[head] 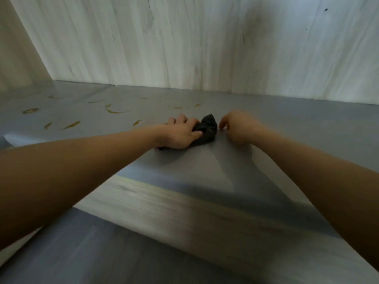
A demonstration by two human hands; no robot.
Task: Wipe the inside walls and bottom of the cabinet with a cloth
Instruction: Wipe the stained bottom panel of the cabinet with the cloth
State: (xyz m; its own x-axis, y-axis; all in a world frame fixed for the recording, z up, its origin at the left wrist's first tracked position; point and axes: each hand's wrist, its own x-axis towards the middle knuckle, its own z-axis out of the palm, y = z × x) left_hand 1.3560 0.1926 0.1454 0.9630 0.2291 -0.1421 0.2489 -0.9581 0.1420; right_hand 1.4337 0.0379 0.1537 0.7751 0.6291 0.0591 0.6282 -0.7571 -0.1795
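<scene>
From the head camera, both arms reach into the cabinet. The left hand (180, 133) bunches a dark cloth (207, 130) in curled fingers and presses it on the grey cabinet floor (287, 128), about midway between the front edge and the back wall (184, 48). The right hand (238, 128) rests on the floor just beside the cloth, fingers loosely curled, holding nothing; whether it touches the cloth I cannot tell.

The step in hand looks like wiping the bottom. Yellowish stains (69, 125) lie to the left and toward the back, so the next move probably calls for sweeping the cloth leftward over them, with firm downward pressure.

There is open floor on both sides of the hands. The left side wall (18, 58) and back wall bound the stroke; their corner seam needs the cloth pushed right in. A pale wood-grain lip (164, 201) runs along the front under the forearms.
</scene>
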